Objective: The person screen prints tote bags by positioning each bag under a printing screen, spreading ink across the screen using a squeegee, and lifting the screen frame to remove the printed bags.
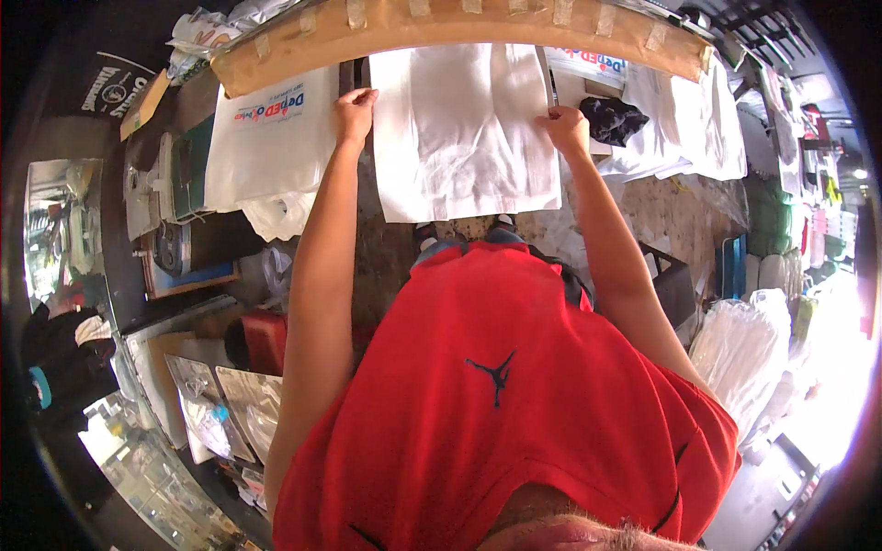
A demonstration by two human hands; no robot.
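Observation:
A white cloth hangs in front of me, smooth at the left and slightly creased in the middle, its lower edge above my shoes. My left hand is closed at the cloth's upper left edge, thumb and fingers pinched together. Opposite it, my right hand has its fingers curled closed on the right edge. The cloth's top passes out of sight under a long brown-covered beam. To the left lies a white cloth with a blue and red print; a similar printed cloth drapes at the right.
A crumpled black cloth sits just beyond my right hand. Plastic-wrapped white bundles stand at the right. Framed flat panels lean at the lower left. A worn brown floor shows below the cloths.

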